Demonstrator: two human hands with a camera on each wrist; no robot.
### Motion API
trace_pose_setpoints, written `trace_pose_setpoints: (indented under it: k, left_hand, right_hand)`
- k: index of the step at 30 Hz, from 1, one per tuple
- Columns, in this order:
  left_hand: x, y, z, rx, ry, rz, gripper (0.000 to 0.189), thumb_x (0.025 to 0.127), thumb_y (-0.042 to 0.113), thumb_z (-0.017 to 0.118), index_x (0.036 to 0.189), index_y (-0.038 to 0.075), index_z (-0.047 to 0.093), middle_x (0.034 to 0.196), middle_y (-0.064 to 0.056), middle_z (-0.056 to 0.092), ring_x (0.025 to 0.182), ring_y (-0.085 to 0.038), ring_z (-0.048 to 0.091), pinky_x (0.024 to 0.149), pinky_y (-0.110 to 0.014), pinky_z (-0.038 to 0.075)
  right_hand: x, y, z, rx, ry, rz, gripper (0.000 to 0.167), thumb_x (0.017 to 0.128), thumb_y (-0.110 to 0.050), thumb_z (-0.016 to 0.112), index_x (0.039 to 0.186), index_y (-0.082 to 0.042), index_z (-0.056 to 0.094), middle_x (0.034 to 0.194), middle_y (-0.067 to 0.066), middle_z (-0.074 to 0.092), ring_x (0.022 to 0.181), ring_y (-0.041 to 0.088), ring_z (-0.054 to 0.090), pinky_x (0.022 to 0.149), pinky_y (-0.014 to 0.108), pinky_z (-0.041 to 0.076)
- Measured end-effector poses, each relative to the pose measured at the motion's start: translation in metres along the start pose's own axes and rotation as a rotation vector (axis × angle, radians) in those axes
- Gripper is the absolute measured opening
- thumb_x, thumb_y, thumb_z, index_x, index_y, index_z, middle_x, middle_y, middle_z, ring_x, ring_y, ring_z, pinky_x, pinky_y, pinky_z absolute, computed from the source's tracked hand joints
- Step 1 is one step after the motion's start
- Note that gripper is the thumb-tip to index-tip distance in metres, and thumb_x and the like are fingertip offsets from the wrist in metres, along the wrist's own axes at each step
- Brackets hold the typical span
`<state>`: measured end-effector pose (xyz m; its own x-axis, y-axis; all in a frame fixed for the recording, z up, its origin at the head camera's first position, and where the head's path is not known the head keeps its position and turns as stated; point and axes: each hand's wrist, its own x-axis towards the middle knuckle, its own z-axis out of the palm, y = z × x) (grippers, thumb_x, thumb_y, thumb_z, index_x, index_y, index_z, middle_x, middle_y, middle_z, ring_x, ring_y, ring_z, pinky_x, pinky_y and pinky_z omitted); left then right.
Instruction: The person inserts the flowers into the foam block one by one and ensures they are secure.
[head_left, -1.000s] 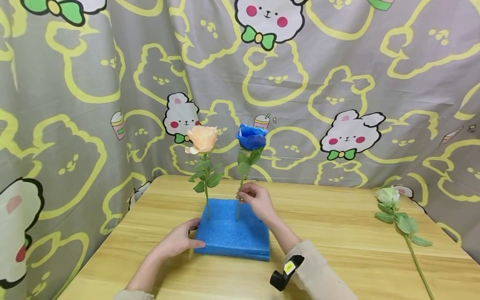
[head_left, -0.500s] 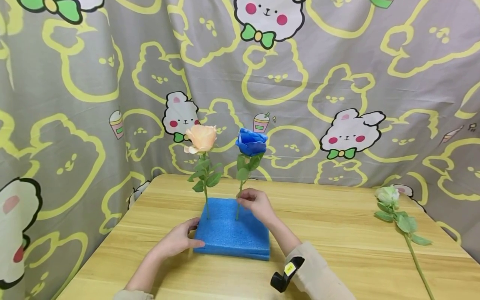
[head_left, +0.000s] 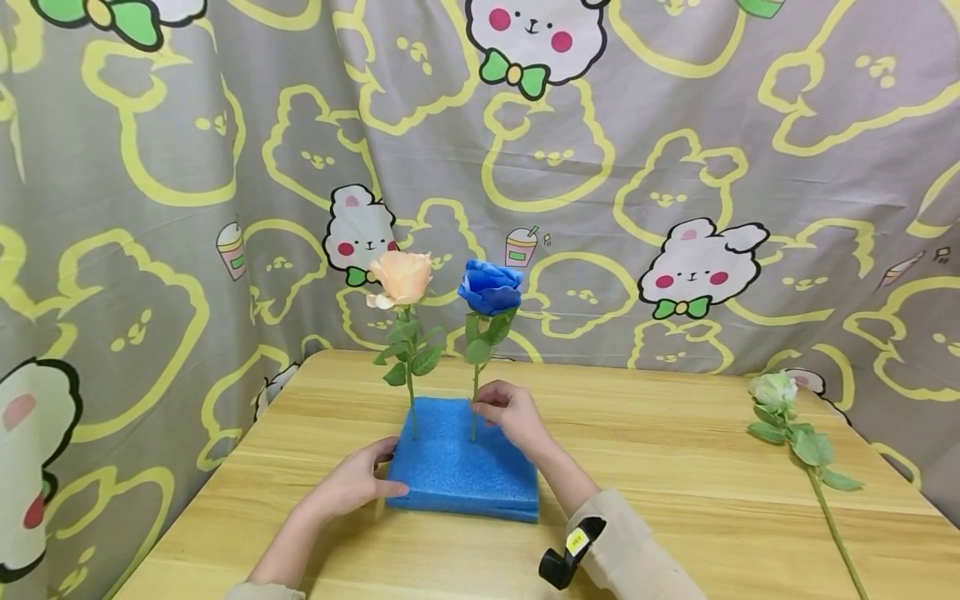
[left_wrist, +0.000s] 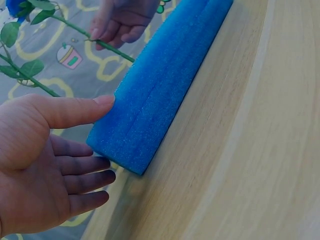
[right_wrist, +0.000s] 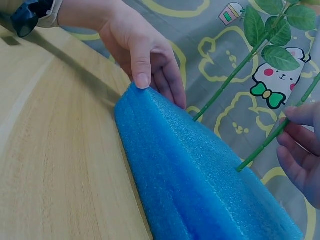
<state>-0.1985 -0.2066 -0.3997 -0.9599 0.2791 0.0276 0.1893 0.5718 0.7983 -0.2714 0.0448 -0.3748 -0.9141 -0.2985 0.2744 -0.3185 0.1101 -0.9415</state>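
A blue foam block point(head_left: 468, 475) lies on the table. A peach rose point(head_left: 402, 279) and a blue rose point(head_left: 491, 289) stand upright with their stems in it. My right hand point(head_left: 512, 414) pinches the blue rose's green stem point(right_wrist: 265, 142) between thumb and fingers, a little above the foam. At the block's near left corner, my left hand point(head_left: 354, 481) rests its thumb on the top edge. The other fingers of that hand stretch fairly straight along the side, as the left wrist view shows.
A pale green-white rose point(head_left: 776, 393) with a long stem lies at the table's right side. Behind the wooden table point(head_left: 652, 467) hangs a grey patterned curtain point(head_left: 577, 192). A black device point(head_left: 573, 552) is strapped on my right wrist.
The blue rose's head has dropped slightly and swung left, making its stem more upright. My right hand keeps its pinch, a little lower. The left hand and the foam block stay in place.
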Motion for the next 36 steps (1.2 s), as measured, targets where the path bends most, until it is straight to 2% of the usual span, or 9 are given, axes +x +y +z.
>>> trace_pose_setpoints:
  k: [3, 7, 12, 16, 21, 25, 31, 36]
  left_hand:
    - [0.0, 0.001, 0.0, -0.003, -0.003, 0.001, 0.083, 0.075, 0.023, 0.077, 0.134, -0.015, 0.034, 0.134, -0.031, 0.041, 0.121, -0.044, 0.042, 0.098, -0.055, 0.034]
    - [0.001, 0.001, 0.001, 0.002, -0.003, 0.001, 0.083, 0.075, 0.024, 0.077, 0.134, -0.015, 0.034, 0.134, -0.03, 0.041, 0.121, -0.044, 0.042, 0.098, -0.054, 0.034]
    - [0.001, 0.001, 0.001, -0.001, -0.006, 0.001, 0.083, 0.074, 0.023, 0.077, 0.134, -0.015, 0.034, 0.134, -0.031, 0.041, 0.121, -0.044, 0.042, 0.098, -0.055, 0.034]
    - [0.001, 0.001, 0.001, -0.006, -0.012, -0.002, 0.083, 0.074, 0.024, 0.077, 0.134, -0.015, 0.034, 0.134, -0.031, 0.041, 0.121, -0.044, 0.042, 0.098, -0.055, 0.033]
    - [0.0, 0.001, 0.002, -0.01, -0.014, -0.002, 0.083, 0.075, 0.023, 0.076, 0.134, -0.015, 0.034, 0.134, -0.031, 0.041, 0.121, -0.045, 0.041, 0.098, -0.055, 0.033]
    - [0.001, 0.001, 0.001, -0.02, -0.013, 0.0, 0.082, 0.075, 0.023, 0.076, 0.134, -0.015, 0.033, 0.134, -0.032, 0.04, 0.121, -0.045, 0.041, 0.098, -0.056, 0.033]
    - [0.0, 0.001, 0.0, -0.011, -0.014, 0.0, 0.082, 0.076, 0.024, 0.076, 0.134, -0.016, 0.033, 0.134, -0.032, 0.04, 0.121, -0.045, 0.041, 0.098, -0.056, 0.033]
    - [0.0, -0.001, 0.0, -0.01, -0.015, 0.001, 0.082, 0.076, 0.024, 0.076, 0.134, -0.016, 0.033, 0.135, -0.032, 0.039, 0.121, -0.045, 0.041, 0.098, -0.056, 0.033]
  right_hand:
    - [0.0, 0.001, 0.0, -0.014, -0.024, 0.0, 0.012, 0.084, -0.002, 0.065, 0.093, 0.005, 0.063, 0.082, 0.006, 0.065, 0.074, 0.016, 0.06, 0.064, 0.03, 0.052]
    - [0.001, 0.003, 0.0, -0.038, -0.05, -0.008, 0.011, 0.084, -0.002, 0.064, 0.092, 0.005, 0.063, 0.082, 0.007, 0.065, 0.075, 0.019, 0.06, 0.064, 0.033, 0.053]
    - [-0.001, 0.005, 0.0, -0.058, -0.073, 0.024, 0.009, 0.084, -0.003, 0.065, 0.091, 0.004, 0.063, 0.082, 0.008, 0.065, 0.073, 0.021, 0.058, 0.064, 0.034, 0.052]
    - [-0.008, -0.003, 0.0, -0.075, -0.09, 0.043, 0.009, 0.085, 0.0, 0.063, 0.091, 0.006, 0.062, 0.082, 0.01, 0.064, 0.075, 0.031, 0.058, 0.066, 0.04, 0.053]
    - [-0.016, -0.02, 0.001, -0.119, -0.1, 0.017, 0.009, 0.086, 0.001, 0.061, 0.092, 0.009, 0.061, 0.083, 0.015, 0.063, 0.079, 0.041, 0.057, 0.066, 0.047, 0.052]
    - [-0.016, -0.025, 0.001, -0.155, -0.102, 0.004, 0.009, 0.086, 0.001, 0.061, 0.092, 0.009, 0.061, 0.084, 0.016, 0.063, 0.079, 0.04, 0.058, 0.065, 0.046, 0.052]
    - [-0.016, -0.024, 0.001, -0.135, -0.117, 0.031, 0.011, 0.086, 0.0, 0.061, 0.093, 0.009, 0.061, 0.086, 0.016, 0.063, 0.082, 0.041, 0.058, 0.068, 0.047, 0.052]
    - [-0.013, -0.017, 0.001, -0.116, -0.112, 0.005, 0.011, 0.086, 0.0, 0.061, 0.092, 0.009, 0.062, 0.084, 0.015, 0.064, 0.079, 0.033, 0.06, 0.067, 0.042, 0.053]
